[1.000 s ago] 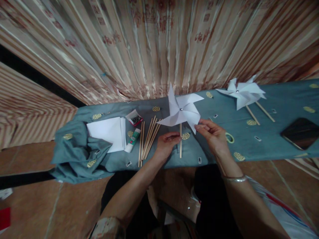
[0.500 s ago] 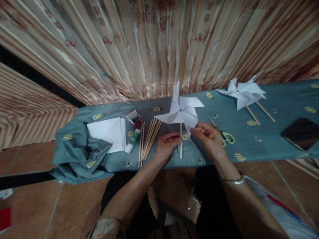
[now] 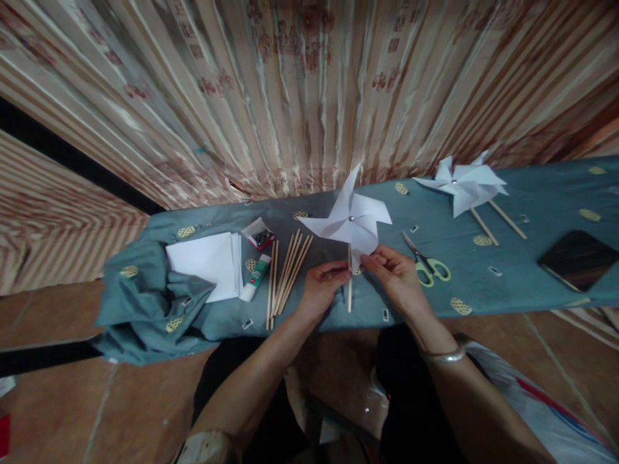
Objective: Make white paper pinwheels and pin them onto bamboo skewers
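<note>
A white paper pinwheel with a pin at its centre stands on a wooden stick in front of me. My left hand is closed on the stick, thumb and fingers pinching it below the blades. With thumb and forefinger, my right hand pinches the tip of the lowest blade, just right of the stick. Scissors with pale green handles lie right of that hand. Left of my left hand is a group of loose wooden sticks.
Farther left are a glue stick, a small box of pins and a stack of white paper. Finished-looking pinwheels lie at the right, beyond them a dark phone-like slab. A patterned cloth covers the table; a curtain hangs behind.
The pinwheel's blades have turned slightly clockwise. My right hand has moved left toward the stick with the blade tip in its fingers. My left hand keeps its hold. The view has shifted slightly.
</note>
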A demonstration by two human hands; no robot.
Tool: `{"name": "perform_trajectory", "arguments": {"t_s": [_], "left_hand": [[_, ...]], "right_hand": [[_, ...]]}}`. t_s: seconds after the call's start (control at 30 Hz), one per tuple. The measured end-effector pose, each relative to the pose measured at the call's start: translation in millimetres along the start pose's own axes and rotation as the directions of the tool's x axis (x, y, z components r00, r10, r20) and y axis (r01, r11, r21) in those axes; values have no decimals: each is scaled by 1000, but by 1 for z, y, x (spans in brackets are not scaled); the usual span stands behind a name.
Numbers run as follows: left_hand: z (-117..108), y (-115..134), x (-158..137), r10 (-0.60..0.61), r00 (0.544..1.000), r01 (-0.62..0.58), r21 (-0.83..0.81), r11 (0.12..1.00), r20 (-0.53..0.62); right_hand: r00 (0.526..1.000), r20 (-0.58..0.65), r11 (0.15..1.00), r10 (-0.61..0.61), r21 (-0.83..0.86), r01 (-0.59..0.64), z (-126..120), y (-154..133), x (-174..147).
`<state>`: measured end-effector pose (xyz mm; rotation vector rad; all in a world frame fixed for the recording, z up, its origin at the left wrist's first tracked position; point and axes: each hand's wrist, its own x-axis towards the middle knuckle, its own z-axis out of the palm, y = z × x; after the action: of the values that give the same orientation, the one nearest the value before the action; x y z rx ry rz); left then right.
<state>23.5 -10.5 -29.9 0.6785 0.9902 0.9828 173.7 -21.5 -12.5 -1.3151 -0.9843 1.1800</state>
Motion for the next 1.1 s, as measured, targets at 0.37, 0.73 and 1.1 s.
{"name": "perform_trajectory", "arguments": {"t_s": [0.37,0.73,1.1], "left_hand": [[1,-4,0,-12,1000,12,-27,1000,-15],[1,-5,-1,-11,1000,11,-34,999,0],[4,1,-3,-18,1000,18,-46,999,7]], "right_hand": [[998,13,988,-59,-145,60,2,-3,-2],[981,13,895,-195,-407,183,3,-3,-6],[963,20,791,-268,-566,232,-8,-9,-10]]}}
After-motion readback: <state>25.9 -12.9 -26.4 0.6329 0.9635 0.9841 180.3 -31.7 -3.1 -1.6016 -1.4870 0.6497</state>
